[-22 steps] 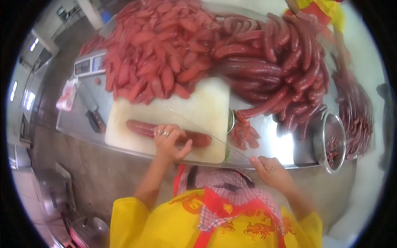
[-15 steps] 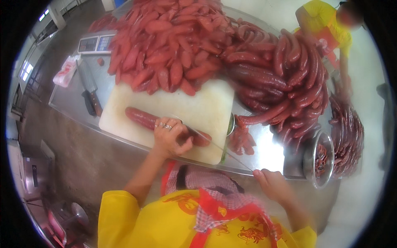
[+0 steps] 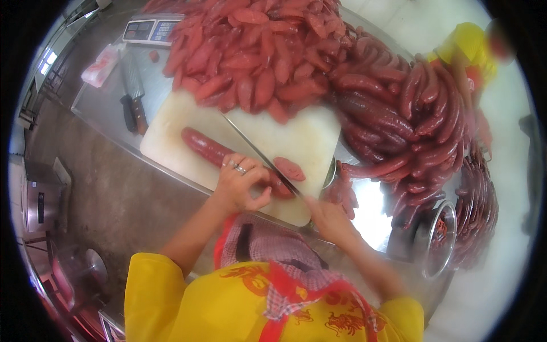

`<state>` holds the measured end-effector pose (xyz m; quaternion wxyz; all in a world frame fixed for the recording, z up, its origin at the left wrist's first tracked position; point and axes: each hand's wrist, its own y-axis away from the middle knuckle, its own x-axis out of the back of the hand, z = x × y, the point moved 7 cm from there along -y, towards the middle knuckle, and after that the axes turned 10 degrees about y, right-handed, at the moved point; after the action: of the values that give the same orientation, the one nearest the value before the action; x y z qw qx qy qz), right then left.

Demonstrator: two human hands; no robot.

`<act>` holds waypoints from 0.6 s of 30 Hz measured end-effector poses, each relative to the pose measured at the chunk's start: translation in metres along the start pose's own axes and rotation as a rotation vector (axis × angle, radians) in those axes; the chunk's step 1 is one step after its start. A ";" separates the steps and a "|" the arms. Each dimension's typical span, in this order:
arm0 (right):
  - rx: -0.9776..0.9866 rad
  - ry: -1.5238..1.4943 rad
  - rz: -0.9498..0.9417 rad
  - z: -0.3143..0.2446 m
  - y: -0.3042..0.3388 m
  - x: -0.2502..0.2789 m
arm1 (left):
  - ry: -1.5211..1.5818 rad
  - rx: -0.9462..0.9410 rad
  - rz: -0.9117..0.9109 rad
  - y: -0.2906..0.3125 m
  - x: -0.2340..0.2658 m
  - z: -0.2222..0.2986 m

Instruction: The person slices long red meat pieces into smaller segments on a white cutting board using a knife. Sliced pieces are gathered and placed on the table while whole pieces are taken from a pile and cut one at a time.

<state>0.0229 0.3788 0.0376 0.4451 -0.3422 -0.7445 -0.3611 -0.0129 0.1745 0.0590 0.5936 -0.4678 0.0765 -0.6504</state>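
A long dark-red sausage (image 3: 205, 146) lies slantwise on a white cutting board (image 3: 166, 122). My left hand (image 3: 242, 181) grips it near its right part, fingers curled over the top and a ring showing. In my right hand (image 3: 332, 219), at the board's right front edge, is a long thin knife (image 3: 250, 142). Its blade runs from upper left to lower right across the sausage, just right of my left fingers. Beyond the blade a single oval sausage slice (image 3: 289, 169) rests flat on the board. The knife's handle is mostly hidden in my fist.
Behind the board rises a heap of cut slices (image 3: 256, 51). Whole sausages (image 3: 410, 108) are piled to its right, near a steel bowl (image 3: 447, 242). At left lie two knives (image 3: 135, 108), a plastic bag (image 3: 102, 65) and a scale (image 3: 149, 31). A person in yellow (image 3: 470, 48) stands far right.
My right hand and the knife have moved left and away from me; the blade now reaches far across the board. An oval slice now shows right of the blade. My left hand still holds the sausage.
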 end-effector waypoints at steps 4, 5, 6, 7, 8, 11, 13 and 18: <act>-0.478 -0.176 -0.168 0.010 0.097 0.028 | 0.006 -0.007 0.015 0.002 0.001 -0.002; -0.557 -0.159 -0.247 0.008 0.122 0.033 | 0.010 0.001 0.017 0.003 0.000 -0.003; -0.642 -0.144 -0.321 0.007 0.142 0.034 | 0.014 0.006 0.018 0.002 -0.001 -0.004; -0.670 -0.148 -0.338 0.005 0.152 0.034 | 0.019 0.008 0.016 0.002 -0.002 -0.004; -0.702 -0.153 -0.350 0.004 0.160 0.034 | 0.024 0.011 0.014 0.001 -0.003 -0.005; -0.720 -0.163 -0.364 0.007 0.132 0.007 | 0.022 0.018 0.005 0.000 -0.003 -0.006; -0.437 -0.198 -0.126 0.000 0.078 -0.005 | 0.007 0.009 0.003 0.000 -0.003 -0.004; -0.336 -0.262 -0.082 0.005 0.008 -0.048 | -0.017 -0.013 -0.022 0.000 -0.004 -0.003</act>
<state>0.0449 0.3777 -0.0058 0.2664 -0.4251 -0.7387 -0.4502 -0.0160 0.1765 0.0553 0.5838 -0.4781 0.0707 -0.6524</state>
